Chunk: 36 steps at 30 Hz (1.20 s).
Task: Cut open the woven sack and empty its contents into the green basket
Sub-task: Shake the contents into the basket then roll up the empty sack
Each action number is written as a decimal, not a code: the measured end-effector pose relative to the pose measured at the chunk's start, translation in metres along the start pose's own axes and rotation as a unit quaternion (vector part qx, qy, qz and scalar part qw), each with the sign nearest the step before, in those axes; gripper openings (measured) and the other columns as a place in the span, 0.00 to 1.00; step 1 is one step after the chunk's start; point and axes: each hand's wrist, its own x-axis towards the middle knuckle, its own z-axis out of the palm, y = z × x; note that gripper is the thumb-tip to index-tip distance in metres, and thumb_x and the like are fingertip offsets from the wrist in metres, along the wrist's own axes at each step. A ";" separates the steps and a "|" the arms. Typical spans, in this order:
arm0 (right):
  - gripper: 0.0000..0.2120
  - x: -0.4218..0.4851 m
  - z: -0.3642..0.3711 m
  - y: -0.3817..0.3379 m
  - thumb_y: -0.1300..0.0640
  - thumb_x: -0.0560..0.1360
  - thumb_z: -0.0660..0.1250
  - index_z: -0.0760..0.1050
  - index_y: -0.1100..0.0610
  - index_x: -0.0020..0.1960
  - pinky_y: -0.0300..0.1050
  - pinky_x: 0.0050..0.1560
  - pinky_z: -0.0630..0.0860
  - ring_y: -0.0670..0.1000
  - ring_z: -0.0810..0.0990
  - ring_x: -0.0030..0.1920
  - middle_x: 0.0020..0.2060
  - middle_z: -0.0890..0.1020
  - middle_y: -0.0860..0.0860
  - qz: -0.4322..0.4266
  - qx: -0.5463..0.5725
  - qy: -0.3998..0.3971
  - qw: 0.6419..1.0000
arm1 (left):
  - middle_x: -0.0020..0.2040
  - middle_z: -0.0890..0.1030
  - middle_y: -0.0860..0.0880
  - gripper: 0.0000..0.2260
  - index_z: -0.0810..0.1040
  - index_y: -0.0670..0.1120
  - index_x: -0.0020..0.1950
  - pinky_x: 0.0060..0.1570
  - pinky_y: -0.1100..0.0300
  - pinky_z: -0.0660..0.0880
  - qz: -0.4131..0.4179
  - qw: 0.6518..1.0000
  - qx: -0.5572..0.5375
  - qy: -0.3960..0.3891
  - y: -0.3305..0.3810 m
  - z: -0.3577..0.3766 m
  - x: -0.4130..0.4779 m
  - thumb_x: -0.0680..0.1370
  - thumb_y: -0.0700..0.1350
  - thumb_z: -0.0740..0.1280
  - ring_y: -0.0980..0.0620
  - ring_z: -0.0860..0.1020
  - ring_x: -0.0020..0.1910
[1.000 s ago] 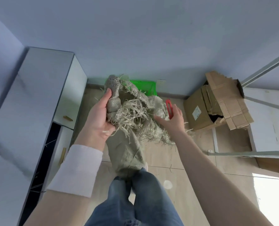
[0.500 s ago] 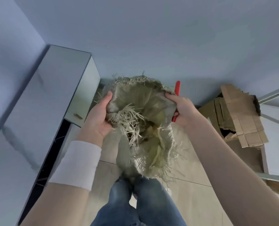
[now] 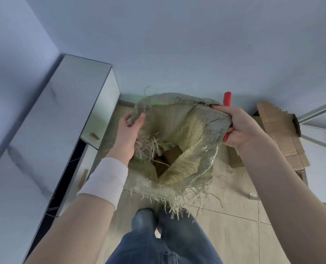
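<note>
A frayed grey-green woven sack (image 3: 179, 128) hangs in front of me, its cut mouth pulled wide between both hands. My left hand (image 3: 127, 136) grips the left rim. My right hand (image 3: 236, 128) pinches the right rim together with a red cutter (image 3: 227, 99). Inside the sack, brown cardboard boxes (image 3: 172, 156) show at the bottom. The green basket is hidden behind the sack; only green glints (image 3: 159, 101) show through the weave at its top edge.
A white cabinet (image 3: 63, 115) with wooden handles stands along the left wall. A torn cardboard box (image 3: 280, 134) lies at the right near a metal frame (image 3: 318, 111). My legs in jeans (image 3: 164, 235) stand on the tiled floor below the sack.
The sack's mouth went from crumpled to spread wide open, showing the boxes inside. Both hands moved apart along the rim, and the sack rose to cover the green basket.
</note>
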 end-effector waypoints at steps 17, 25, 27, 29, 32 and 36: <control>0.15 -0.028 -0.020 -0.001 0.58 0.77 0.60 0.66 0.56 0.31 0.31 0.20 0.52 0.42 0.59 0.13 0.16 0.66 0.45 -0.050 0.026 0.046 0.997 | 0.54 0.79 0.40 0.15 0.73 0.39 0.61 0.56 0.52 0.74 -0.100 0.986 0.111 0.072 -0.033 -0.011 0.012 0.80 0.45 0.55 0.43 0.78 0.52; 0.14 -0.029 0.012 0.012 0.57 0.78 0.59 0.71 0.57 0.34 0.31 0.15 0.55 0.42 0.61 0.15 0.18 0.68 0.46 -0.065 0.047 -0.013 0.997 | 0.52 0.76 0.53 0.27 0.67 0.46 0.67 0.54 0.70 0.70 0.160 0.938 0.203 -0.233 0.054 0.035 -0.061 0.70 0.44 0.73 0.55 0.76 0.51; 0.16 -0.032 0.029 0.011 0.58 0.78 0.58 0.74 0.59 0.33 0.31 0.20 0.59 0.44 0.66 0.19 0.20 0.72 0.47 -0.068 0.054 -0.054 0.995 | 0.52 0.77 0.57 0.28 0.71 0.57 0.63 0.60 0.63 0.69 0.188 0.909 0.227 -0.294 0.061 0.047 -0.076 0.65 0.52 0.76 0.58 0.76 0.53; 0.19 -0.035 0.041 0.008 0.58 0.77 0.59 0.79 0.59 0.30 0.34 0.25 0.65 0.48 0.70 0.24 0.23 0.75 0.50 -0.078 0.054 -0.076 0.993 | 0.51 0.81 0.57 0.19 0.78 0.59 0.54 0.58 0.61 0.72 0.245 0.891 0.220 -0.312 0.063 0.056 -0.080 0.66 0.52 0.76 0.58 0.79 0.53; 0.22 -0.044 0.042 -0.006 0.57 0.78 0.59 0.75 0.56 0.26 0.32 0.21 0.56 0.43 0.64 0.18 0.19 0.68 0.46 -0.116 -0.009 -0.076 0.990 | 0.48 0.83 0.47 0.09 0.79 0.45 0.51 0.47 0.60 0.77 0.301 0.868 0.288 -0.273 0.067 0.061 -0.079 0.75 0.48 0.68 0.54 0.81 0.45; 0.08 -0.054 0.018 -0.015 0.49 0.75 0.64 0.75 0.52 0.49 0.31 0.25 0.59 0.43 0.69 0.31 0.40 0.79 0.46 -0.227 -0.165 -0.036 0.959 | 0.46 0.81 0.46 0.09 0.80 0.44 0.51 0.35 0.72 0.68 0.335 0.889 0.257 -0.175 0.083 0.062 -0.080 0.79 0.46 0.62 0.58 0.78 0.41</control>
